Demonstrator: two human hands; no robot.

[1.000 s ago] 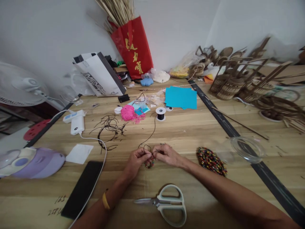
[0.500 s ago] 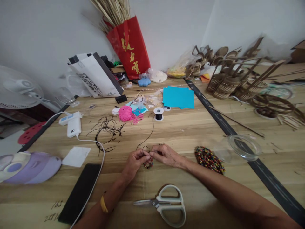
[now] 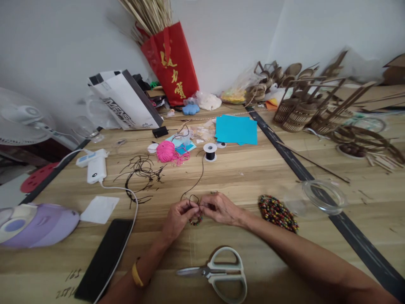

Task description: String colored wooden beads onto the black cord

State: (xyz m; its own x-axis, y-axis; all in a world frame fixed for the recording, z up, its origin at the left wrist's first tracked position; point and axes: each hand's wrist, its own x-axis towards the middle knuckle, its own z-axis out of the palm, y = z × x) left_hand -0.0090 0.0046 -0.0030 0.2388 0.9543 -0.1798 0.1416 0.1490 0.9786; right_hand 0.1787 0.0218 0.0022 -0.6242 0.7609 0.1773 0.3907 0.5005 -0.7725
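Observation:
Close together over the middle of the table, my two hands work at a small beaded loop [image 3: 196, 219] and a black cord [image 3: 202, 171]. My left hand [image 3: 179, 214] is closed in a pinch where the cord meets the beads. Fingertips of my right hand [image 3: 220, 207] are pinched at the same spot, touching the cord; the exact grip is partly hidden. The cord runs back to a white spool [image 3: 210, 152] wound with black. Nearer me lie scissors [image 3: 218, 271] with pale handles, blades to the left. A heap of multicoloured bead strands [image 3: 277, 213] rests beside my right forearm.
Left are a dark phone-like slab [image 3: 104, 257], a white cable [image 3: 136, 207], a power bank [image 3: 96, 167] and loose black cord pieces [image 3: 141, 173]. Behind sit pink yarn [image 3: 165, 151] and blue sheets [image 3: 236, 130]. To the right are a clear round lid [image 3: 324, 196] and woven baskets [image 3: 299, 118].
My right hand's fingers have shifted slightly at the cord, drawing in closer to the left fingertips. The view has moved a little; other things lie as before.

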